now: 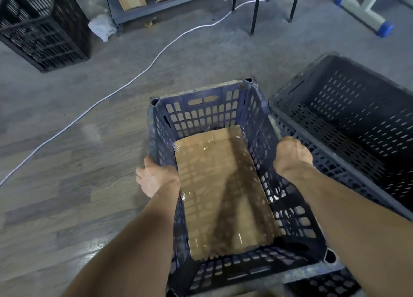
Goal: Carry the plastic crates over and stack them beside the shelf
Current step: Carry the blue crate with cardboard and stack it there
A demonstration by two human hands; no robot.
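A blue plastic crate (201,115) with perforated walls is in front of me, low centre. A taped cardboard sheet (221,185) lies on its bottom. My left hand (154,178) grips the crate's left rim, fingers curled over the outside. My right hand (292,155) grips the right rim, fingers hidden behind the wall. A larger dark grey crate (348,117) stands touching it on the right. A black crate (42,26) stands on the floor at the far left, beside a metal shelf (134,12).
A white cable (125,84) snakes across the wooden floor from the shelf to the left edge. A crumpled white bag (101,27) lies at the shelf's foot. Black table legs (256,8) stand at the back. Another crate's rim (321,283) shows at the bottom right.
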